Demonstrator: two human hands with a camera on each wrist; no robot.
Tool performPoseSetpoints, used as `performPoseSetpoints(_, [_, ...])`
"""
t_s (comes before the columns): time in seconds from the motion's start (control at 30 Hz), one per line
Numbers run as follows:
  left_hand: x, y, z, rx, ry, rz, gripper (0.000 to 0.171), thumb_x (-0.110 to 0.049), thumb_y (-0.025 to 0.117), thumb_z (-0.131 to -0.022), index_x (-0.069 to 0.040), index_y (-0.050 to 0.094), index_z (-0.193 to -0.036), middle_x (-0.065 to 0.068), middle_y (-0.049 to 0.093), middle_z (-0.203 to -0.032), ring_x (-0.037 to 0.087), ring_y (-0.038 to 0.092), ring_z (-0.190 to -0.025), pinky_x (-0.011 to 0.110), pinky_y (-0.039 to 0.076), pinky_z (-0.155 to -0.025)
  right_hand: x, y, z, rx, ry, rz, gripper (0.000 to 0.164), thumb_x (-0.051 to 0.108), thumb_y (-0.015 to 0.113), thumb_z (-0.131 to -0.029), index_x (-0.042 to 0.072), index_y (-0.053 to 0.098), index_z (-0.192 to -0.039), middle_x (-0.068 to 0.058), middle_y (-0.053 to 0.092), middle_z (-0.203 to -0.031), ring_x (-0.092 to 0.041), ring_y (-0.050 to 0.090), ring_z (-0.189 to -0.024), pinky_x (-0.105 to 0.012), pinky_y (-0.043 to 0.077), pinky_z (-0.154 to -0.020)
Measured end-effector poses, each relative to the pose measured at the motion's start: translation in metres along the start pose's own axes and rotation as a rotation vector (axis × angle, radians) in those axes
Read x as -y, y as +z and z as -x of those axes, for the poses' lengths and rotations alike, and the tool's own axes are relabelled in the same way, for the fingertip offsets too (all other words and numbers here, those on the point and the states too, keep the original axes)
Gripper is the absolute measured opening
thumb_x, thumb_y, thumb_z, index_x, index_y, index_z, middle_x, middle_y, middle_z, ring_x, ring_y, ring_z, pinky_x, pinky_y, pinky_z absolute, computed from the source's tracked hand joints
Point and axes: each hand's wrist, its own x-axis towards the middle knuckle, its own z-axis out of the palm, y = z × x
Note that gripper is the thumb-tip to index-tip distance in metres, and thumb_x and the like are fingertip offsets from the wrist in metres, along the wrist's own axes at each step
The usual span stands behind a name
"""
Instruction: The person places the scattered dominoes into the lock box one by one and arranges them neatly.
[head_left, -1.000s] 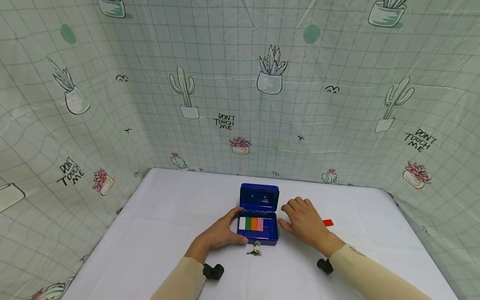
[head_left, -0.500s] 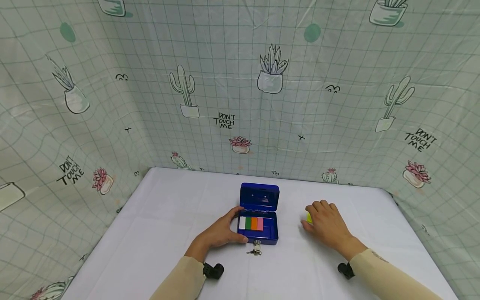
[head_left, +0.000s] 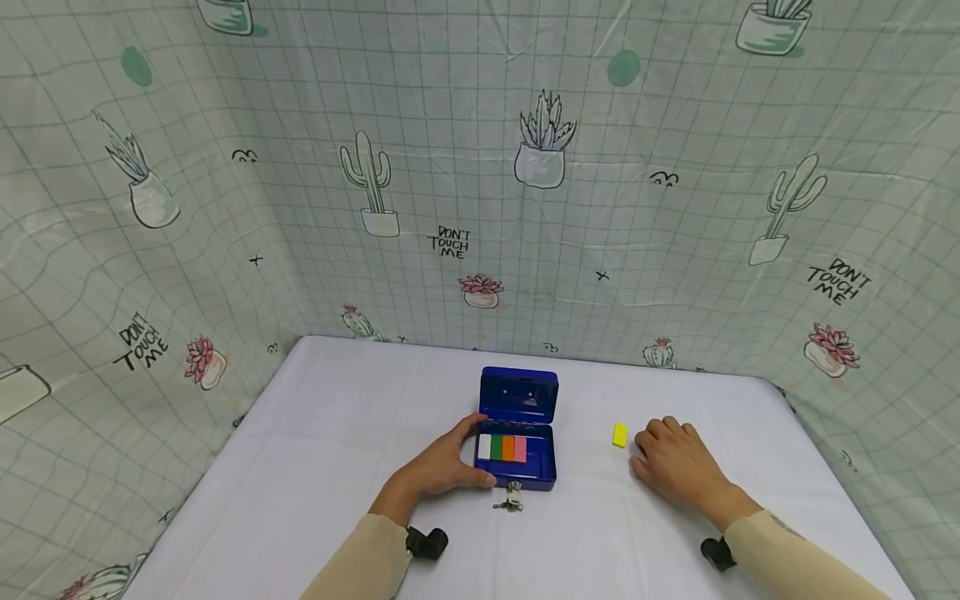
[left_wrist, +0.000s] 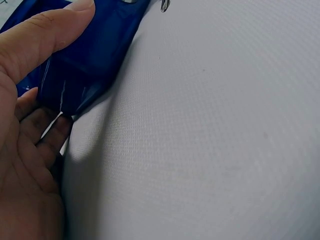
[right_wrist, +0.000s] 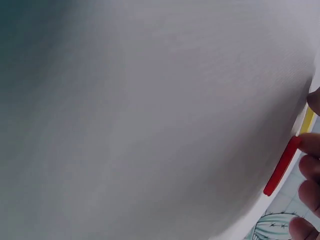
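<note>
Nearest, two beige sleeves (head_left: 360, 558) end at the wrists. Lock and keys (head_left: 513, 498) are at the front of the blue box (head_left: 536, 483). The left hand (head_left: 442, 468) has its grip closed about the box's left side, thumb at the front, fingers toward the rear. The right hand (head_left: 678, 458) has a released grip, fingers loosely bent, one fingertip at the end of the red block (right_wrist: 282, 165); contact cannot be confirmed. The box holds white (head_left: 484, 447), green (head_left: 497, 447), orange (head_left: 508, 447) and pink (head_left: 521, 449) blocks, side by side toward its left. The yellow block (head_left: 620, 435) lies on the table (head_left: 375, 400), between box and right hand. Farther, the lid (head_left: 517, 396) stands raised before a cactus-print curtain (head_left: 480, 183)
</note>
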Motion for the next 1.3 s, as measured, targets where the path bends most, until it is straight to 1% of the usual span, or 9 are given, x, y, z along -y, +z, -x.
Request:
performPoseSetpoints(0.13, [0.000, 0.000, 0.001, 0.002, 0.010, -0.004, 0.104, -0.033, 0.095, -0.079, -0.026, 0.036, -0.163, 0.014, 0.035, -0.170, 0.042, 0.036, -0.153, 0.074, 0.023, -0.122, -0.003, -0.003, 0.006, -0.005, -0.005, -0.021, 0.017, 0.027, 0.078, -0.090, 0.014, 0.067, -0.087, -0.002, 0.062, -0.092, -0.022, 0.048, -0.083, -0.039, 0.039, -0.071])
performPoseSetpoints(0.23, [0.000, 0.000, 0.001, 0.003, 0.015, -0.006, 0.104, -0.033, 0.095, -0.079, -0.025, 0.036, -0.164, 0.014, 0.035, -0.170, 0.041, 0.036, -0.154, 0.073, 0.024, -0.122, -0.007, -0.005, 0.009, -0.005, 0.020, -0.051, 0.018, 0.028, 0.078, -0.089, 0.013, 0.069, -0.092, -0.003, 0.064, -0.095, -0.023, 0.052, -0.087, -0.041, 0.041, -0.073])
performPoseSetpoints(0.4, [0.000, -0.001, 0.000, 0.004, 0.021, -0.003, 0.105, -0.032, 0.095, -0.078, -0.023, 0.035, -0.164, 0.015, 0.036, -0.170, 0.040, 0.035, -0.154, 0.070, 0.025, -0.124, -0.020, -0.007, 0.015, 0.001, 0.067, -0.060, 0.037, 0.034, 0.079, -0.087, 0.006, 0.071, -0.109, -0.009, 0.067, -0.103, -0.030, 0.057, -0.095, -0.049, 0.045, -0.078])
performPoseSetpoints(0.47, [-0.001, -0.002, 0.001, 0.005, 0.023, -0.001, 0.106, -0.032, 0.096, -0.078, -0.023, 0.035, -0.164, 0.015, 0.036, -0.170, 0.040, 0.036, -0.154, 0.071, 0.025, -0.123, -0.025, -0.006, 0.016, 0.003, 0.077, -0.055, 0.042, 0.038, 0.080, -0.087, 0.004, 0.071, -0.111, -0.011, 0.067, -0.104, -0.032, 0.058, -0.097, -0.050, 0.045, -0.078])
performPoseSetpoints(0.6, [-0.001, -0.002, 0.001, 0.010, 0.020, 0.005, 0.106, -0.032, 0.095, -0.079, -0.023, 0.034, -0.164, 0.015, 0.036, -0.170, 0.040, 0.037, -0.153, 0.071, 0.025, -0.123, -0.031, -0.003, 0.019, 0.012, 0.091, -0.048, 0.048, 0.041, 0.079, -0.086, 0.002, 0.071, -0.112, -0.014, 0.067, -0.106, -0.035, 0.059, -0.099, -0.053, 0.046, -0.078])
performPoseSetpoints(0.73, [-0.001, -0.001, 0.000, 0.015, 0.022, 0.005, 0.105, -0.032, 0.095, -0.079, -0.022, 0.034, -0.165, 0.015, 0.036, -0.170, 0.039, 0.037, -0.153, 0.070, 0.025, -0.124, -0.035, 0.000, 0.022, 0.018, 0.093, -0.047, 0.047, 0.042, 0.078, -0.087, 0.002, 0.071, -0.110, -0.014, 0.067, -0.105, -0.035, 0.059, -0.098, -0.053, 0.046, -0.078])
performPoseSetpoints(1.07, [0.000, -0.001, -0.001, 0.013, 0.026, -0.002, 0.105, -0.033, 0.094, -0.079, -0.023, 0.034, -0.164, 0.015, 0.036, -0.170, 0.039, 0.037, -0.152, 0.070, 0.026, -0.123, -0.037, 0.005, 0.021, 0.032, 0.079, -0.049, 0.039, 0.041, 0.078, -0.089, 0.005, 0.071, -0.104, -0.010, 0.066, -0.102, -0.032, 0.058, -0.096, -0.051, 0.046, -0.078])
performPoseSetpoints(1.17, [0.000, -0.001, 0.000, 0.013, 0.025, 0.002, 0.105, -0.032, 0.095, -0.079, -0.023, 0.034, -0.164, 0.015, 0.036, -0.170, 0.039, 0.037, -0.152, 0.070, 0.026, -0.123, -0.036, 0.006, 0.021, 0.025, 0.076, -0.062, 0.035, 0.038, 0.078, -0.089, 0.006, 0.071, -0.102, -0.010, 0.066, -0.101, -0.031, 0.058, -0.094, -0.050, 0.046, -0.077])
performPoseSetpoints(1.3, [0.000, -0.001, 0.000, 0.012, 0.023, 0.008, 0.105, -0.032, 0.095, -0.079, -0.024, 0.034, -0.164, 0.014, 0.036, -0.170, 0.039, 0.038, -0.152, 0.071, 0.025, -0.123, -0.035, 0.007, 0.019, -0.009, 0.088, -0.101, 0.038, 0.036, 0.080, -0.087, 0.004, 0.068, -0.103, -0.010, 0.065, -0.099, -0.032, 0.057, -0.093, -0.048, 0.045, -0.075])
